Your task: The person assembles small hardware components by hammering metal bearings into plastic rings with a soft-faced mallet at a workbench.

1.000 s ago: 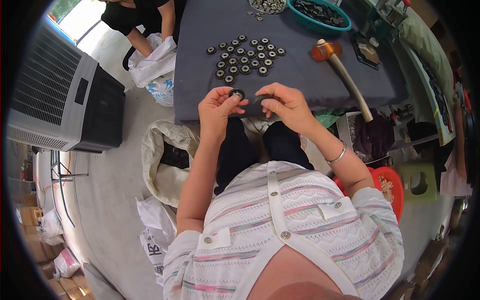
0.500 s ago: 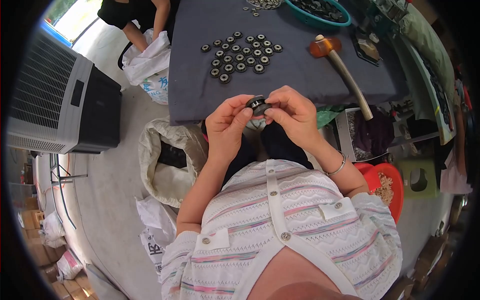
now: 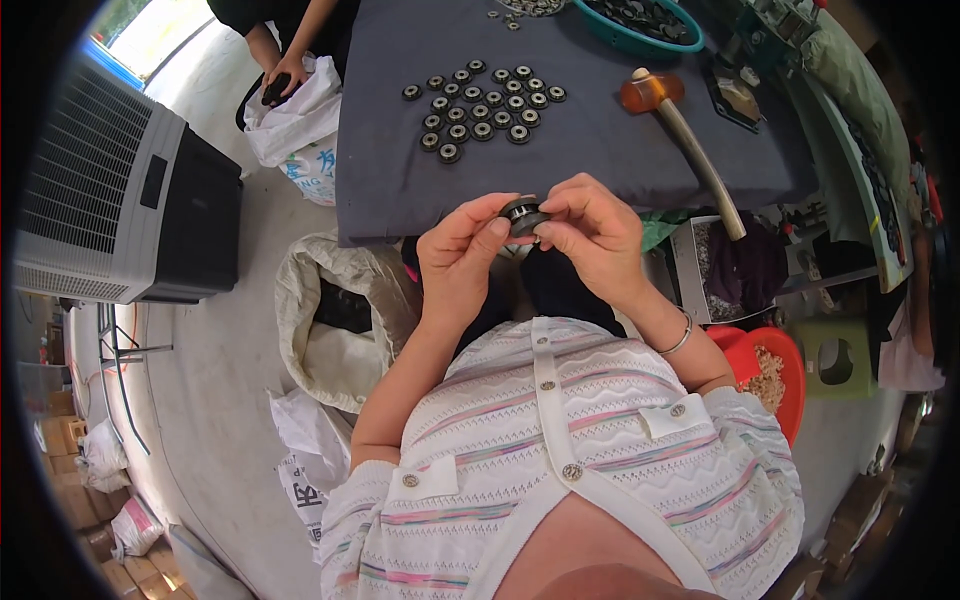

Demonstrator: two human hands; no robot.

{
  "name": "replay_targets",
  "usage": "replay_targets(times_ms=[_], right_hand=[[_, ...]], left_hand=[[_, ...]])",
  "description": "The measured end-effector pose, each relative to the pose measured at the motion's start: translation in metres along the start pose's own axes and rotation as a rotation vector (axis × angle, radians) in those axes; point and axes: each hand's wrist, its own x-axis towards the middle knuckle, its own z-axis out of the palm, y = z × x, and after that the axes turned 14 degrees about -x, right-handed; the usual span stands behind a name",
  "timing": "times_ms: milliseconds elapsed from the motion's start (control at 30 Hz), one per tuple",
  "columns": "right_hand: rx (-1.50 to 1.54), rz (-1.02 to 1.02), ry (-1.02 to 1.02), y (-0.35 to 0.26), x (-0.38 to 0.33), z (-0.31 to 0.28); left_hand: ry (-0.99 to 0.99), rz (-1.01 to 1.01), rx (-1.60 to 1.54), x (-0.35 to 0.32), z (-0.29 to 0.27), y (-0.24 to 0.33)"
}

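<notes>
In the head view, the left hand [image 3: 462, 262] and right hand [image 3: 590, 235] are both pinching one small black roller wheel [image 3: 522, 215], each grip narrow around it, just above the near edge of the grey counter [image 3: 600, 150]. Pressing its parts together squarely, fingertips on opposite faces, would probably be seating them best. About twenty finished wheels [image 3: 485, 105] are lying in rows on the counter, beside one amber-headed mallet [image 3: 680, 130] and one teal bowl [image 3: 640, 25].

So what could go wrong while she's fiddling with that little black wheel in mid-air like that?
The small black roller is pinched only by the fingertips of the left hand and right hand, off the edge of the grey table; if it slips, it would likely fall to the lap or floor. A sleeve sweeping forward might also scatter the rows of finished rollers. The mallet lies close to the right hand and could get knocked.
</notes>
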Motion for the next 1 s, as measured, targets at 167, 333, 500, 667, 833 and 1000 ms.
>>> replay_targets(times_ms=[167,333,500,667,833,1000], right_hand=[[0.082,0.076,-0.078,0.003,-0.001,-0.005],[0.161,0.135,-0.035,-0.003,0.000,-0.001],[0.073,0.091,0.011,-0.008,0.001,0.002],[-0.165,-0.086,-0.214,-0.010,0.005,-0.009],[-0.161,-0.119,-0.194,-0.012,0.002,-0.007],[-0.193,-0.156,-0.194,-0.015,0.000,-0.008]], left_hand=[[-0.017,-0.042,-0.057,-0.001,0.001,0.002],[-0.047,0.004,-0.065,-0.006,0.008,0.003],[-0.010,0.037,0.017,-0.009,0.006,0.002],[-0.086,0.243,0.217,-0.009,-0.004,0.001],[-0.177,0.263,0.355,-0.010,-0.004,0.013],[-0.283,0.318,0.668,-0.003,0.001,0.034]])
